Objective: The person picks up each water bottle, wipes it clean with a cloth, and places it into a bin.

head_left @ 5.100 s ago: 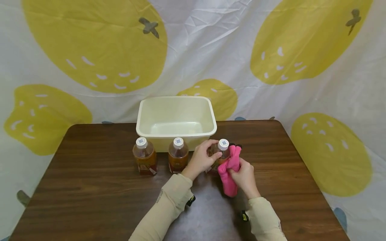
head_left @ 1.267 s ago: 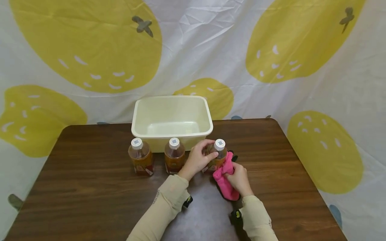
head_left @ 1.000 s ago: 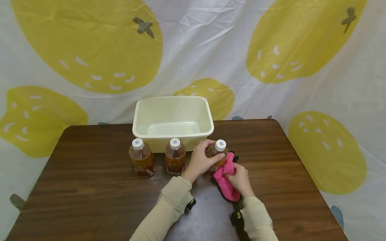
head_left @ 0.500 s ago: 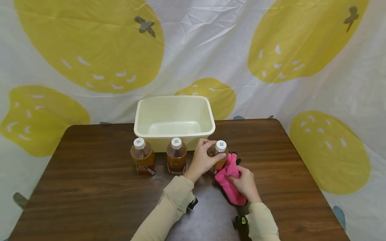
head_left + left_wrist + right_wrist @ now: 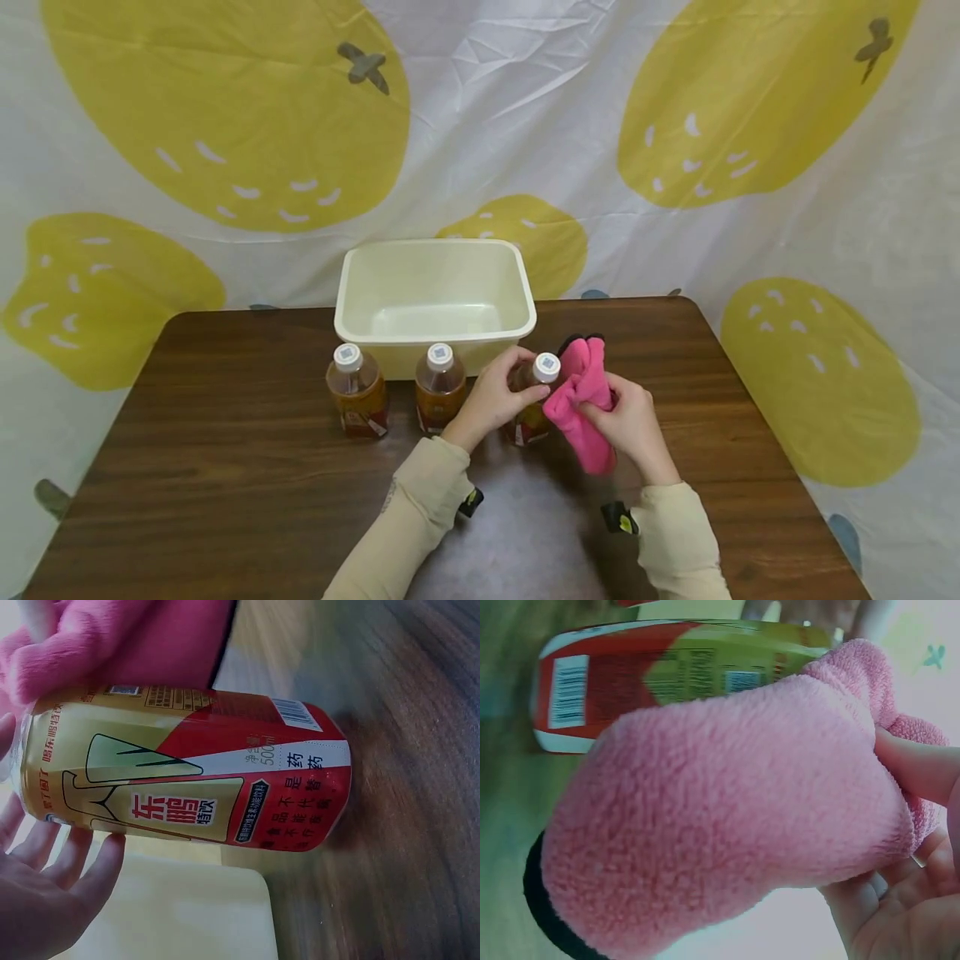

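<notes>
My left hand (image 5: 495, 400) grips a bottle (image 5: 187, 769) near its shoulder, fingers behind and thumb in front. The bottle has a white cap (image 5: 547, 367) and a gold and red label, and stands upright on the table. A fluffy pink cloth (image 5: 581, 408) with a dark edge is bunched in my right hand (image 5: 630, 417), pinched between thumb and fingers. It hangs just right of the bottle. In the right wrist view the cloth (image 5: 727, 802) covers part of the label, whose barcode side (image 5: 568, 691) faces that camera.
Two similar bottles, one at the far left (image 5: 358, 396) and one in the middle (image 5: 440, 392), stand in a row with the held one. Behind them sits a cream plastic basin (image 5: 435, 339). A lemon-print curtain (image 5: 517, 125) hangs behind the brown wooden table (image 5: 240, 467).
The pink cloth was pressed low against the bottle's front right; my right hand has lifted it up and to the right. My left hand has stayed on the bottle, which shows a different label side.
</notes>
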The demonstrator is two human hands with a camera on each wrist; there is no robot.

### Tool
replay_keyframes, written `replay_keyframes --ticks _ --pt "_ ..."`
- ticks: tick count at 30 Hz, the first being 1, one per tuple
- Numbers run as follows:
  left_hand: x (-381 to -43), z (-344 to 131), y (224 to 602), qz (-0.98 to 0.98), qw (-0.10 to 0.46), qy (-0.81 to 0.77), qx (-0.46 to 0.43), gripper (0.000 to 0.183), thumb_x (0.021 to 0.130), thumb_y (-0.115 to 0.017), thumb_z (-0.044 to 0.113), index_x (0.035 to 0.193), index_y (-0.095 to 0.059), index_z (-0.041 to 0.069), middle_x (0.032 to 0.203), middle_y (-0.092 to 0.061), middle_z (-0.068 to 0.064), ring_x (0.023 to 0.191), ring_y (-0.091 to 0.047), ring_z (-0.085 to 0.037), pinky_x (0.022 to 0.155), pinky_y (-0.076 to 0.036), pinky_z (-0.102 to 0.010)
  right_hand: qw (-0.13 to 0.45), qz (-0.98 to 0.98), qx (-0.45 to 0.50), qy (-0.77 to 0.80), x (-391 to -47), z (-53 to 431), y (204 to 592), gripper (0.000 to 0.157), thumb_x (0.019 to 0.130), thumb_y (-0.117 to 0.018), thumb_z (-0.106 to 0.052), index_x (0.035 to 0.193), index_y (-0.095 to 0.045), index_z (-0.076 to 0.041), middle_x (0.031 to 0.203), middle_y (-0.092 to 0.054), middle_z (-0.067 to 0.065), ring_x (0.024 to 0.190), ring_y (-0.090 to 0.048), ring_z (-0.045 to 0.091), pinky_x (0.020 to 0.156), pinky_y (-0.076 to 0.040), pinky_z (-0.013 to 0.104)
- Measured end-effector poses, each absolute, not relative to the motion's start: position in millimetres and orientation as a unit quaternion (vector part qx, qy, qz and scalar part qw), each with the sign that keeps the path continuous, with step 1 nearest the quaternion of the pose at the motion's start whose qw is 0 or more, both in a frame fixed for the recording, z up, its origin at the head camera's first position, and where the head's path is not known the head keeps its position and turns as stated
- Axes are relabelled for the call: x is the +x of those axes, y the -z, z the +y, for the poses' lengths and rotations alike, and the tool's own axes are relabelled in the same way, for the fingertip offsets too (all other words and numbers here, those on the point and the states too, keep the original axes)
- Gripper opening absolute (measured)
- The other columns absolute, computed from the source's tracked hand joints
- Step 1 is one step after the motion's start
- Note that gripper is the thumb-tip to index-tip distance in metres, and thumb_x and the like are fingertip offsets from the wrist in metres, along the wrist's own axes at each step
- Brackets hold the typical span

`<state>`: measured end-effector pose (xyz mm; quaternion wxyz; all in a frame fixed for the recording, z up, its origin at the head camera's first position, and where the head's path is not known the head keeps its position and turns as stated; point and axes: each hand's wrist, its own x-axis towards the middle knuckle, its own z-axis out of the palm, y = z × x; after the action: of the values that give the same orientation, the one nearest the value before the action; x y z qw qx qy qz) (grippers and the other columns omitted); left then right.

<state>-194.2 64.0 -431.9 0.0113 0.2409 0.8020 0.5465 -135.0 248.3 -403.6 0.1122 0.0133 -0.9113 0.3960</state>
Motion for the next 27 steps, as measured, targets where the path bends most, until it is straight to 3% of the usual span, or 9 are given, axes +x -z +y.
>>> replay_keyframes --ticks 6,15,20,27 --pt "-196 63 432 0.8 -0.019 -0.539 0.263 0.034 0.076 -0.07 0.012 0.107 -0.06 0.001 0.107 -0.055 -0.013 0.098 -0.051 -0.023 0.084 -0.045 -0.033 0.116 -0.916 0.024 -0.383 -141 244 391 0.021 0.072 -0.074 -0.005 0.09 -0.066 0.002 0.078 -0.066 0.015 0.065 -0.056 0.021 0.058 -0.048 0.03" --pt "-201 63 431 0.819 -0.011 -0.501 0.279 0.038 0.081 -0.064 0.013 0.117 -0.057 0.003 0.114 -0.058 -0.012 0.102 -0.054 -0.023 0.088 -0.044 -0.036 0.089 -0.926 0.032 -0.366 -150 242 378 0.02 0.073 -0.074 -0.009 0.088 -0.064 0.001 0.074 -0.064 0.012 0.061 -0.052 0.02 0.055 -0.045 0.029" --pt "-198 63 434 0.822 -0.033 -0.495 0.28 0.037 0.081 -0.064 0.013 0.116 -0.057 0.003 0.114 -0.059 -0.012 0.104 -0.055 -0.025 0.09 -0.043 -0.037 0.089 -0.93 0.024 -0.355 -151 240 381 0.02 0.072 -0.073 -0.008 0.088 -0.064 0.002 0.074 -0.065 0.012 0.061 -0.053 0.019 0.055 -0.046 0.028" --pt "-195 66 437 0.819 -0.052 -0.505 0.267 0.035 0.081 -0.064 0.012 0.115 -0.06 0.004 0.113 -0.06 -0.012 0.104 -0.055 -0.024 0.09 -0.044 -0.036 0.112 -0.93 0.015 -0.35 -147 235 390 0.021 0.072 -0.073 -0.006 0.088 -0.064 0.003 0.076 -0.066 0.016 0.063 -0.057 0.022 0.06 -0.051 0.037"
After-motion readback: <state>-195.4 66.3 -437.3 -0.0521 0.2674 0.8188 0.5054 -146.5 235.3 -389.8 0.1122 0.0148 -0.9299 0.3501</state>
